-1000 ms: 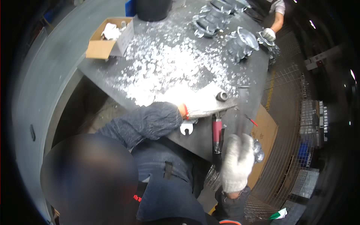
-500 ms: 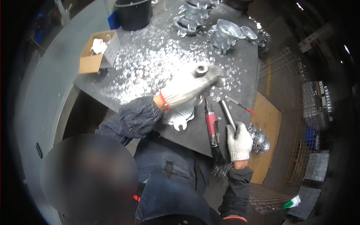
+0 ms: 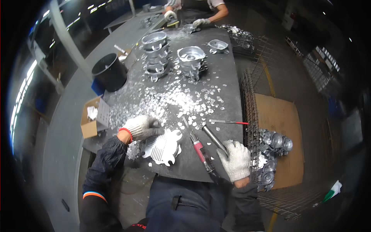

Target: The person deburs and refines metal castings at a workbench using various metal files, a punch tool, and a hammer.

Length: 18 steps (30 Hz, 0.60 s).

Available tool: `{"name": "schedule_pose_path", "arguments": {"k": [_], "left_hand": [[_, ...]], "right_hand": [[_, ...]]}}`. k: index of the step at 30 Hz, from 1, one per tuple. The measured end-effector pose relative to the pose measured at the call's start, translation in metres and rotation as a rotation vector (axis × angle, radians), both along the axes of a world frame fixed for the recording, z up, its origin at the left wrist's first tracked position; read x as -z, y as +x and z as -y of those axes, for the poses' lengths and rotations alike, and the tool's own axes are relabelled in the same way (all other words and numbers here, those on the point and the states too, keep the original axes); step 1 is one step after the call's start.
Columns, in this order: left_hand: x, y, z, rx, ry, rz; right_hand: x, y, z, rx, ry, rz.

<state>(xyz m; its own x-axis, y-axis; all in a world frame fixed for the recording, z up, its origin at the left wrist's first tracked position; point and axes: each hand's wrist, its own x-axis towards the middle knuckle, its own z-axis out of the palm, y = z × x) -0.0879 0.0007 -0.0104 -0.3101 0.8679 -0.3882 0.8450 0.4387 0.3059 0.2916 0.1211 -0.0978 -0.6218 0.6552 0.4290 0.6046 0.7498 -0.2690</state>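
My left hand (image 3: 142, 127), in a white knit glove with a red cuff, has its fingers curled at the upper left edge of a silvery finned metal casting (image 3: 163, 147). Its fingertips are partly hidden there. The casting lies near the front edge of the dark table, its lobed corners showing. My right hand (image 3: 235, 160), gloved too, is closed around the lower end of a round metal bar (image 3: 213, 137), which points up and left. Between the hands lies a slim powered hand tool (image 3: 199, 150) with a red body. A flat file (image 3: 224, 122) with a red handle rests beyond the bar.
Small shiny metal scraps (image 3: 174, 101) cover the table's middle. Stacked round castings (image 3: 155, 58) stand farther back, beside another stack (image 3: 191, 62). On the left are a black bucket (image 3: 110, 73) and a cardboard box (image 3: 94, 118). Wire mesh (image 3: 249, 112) borders the right. A co-worker's gloved hands (image 3: 201, 22) handle a casting opposite.
My left hand has moved left and toward me, from over the scraps to beside the finned casting. My right hand stays on the metal bar. The view has tilted up, showing the co-worker.
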Motion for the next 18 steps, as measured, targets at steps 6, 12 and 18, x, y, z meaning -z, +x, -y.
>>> {"name": "schedule_pose_path", "arguments": {"k": [6,12,18], "left_hand": [[-0.050,-0.006,-0.022,0.043,-0.163,0.203],[-0.140,0.020,-0.069,0.325,0.166,-0.561],[-0.128,0.002,-0.197,0.238,0.633,-0.884]], "right_hand": [[-0.006,0.006,0.000,0.011,-0.128,-0.026],[-0.002,0.009,-0.002,0.020,-0.177,-0.074],[0.011,0.035,-0.003,0.222,-0.221,-0.582]]}}
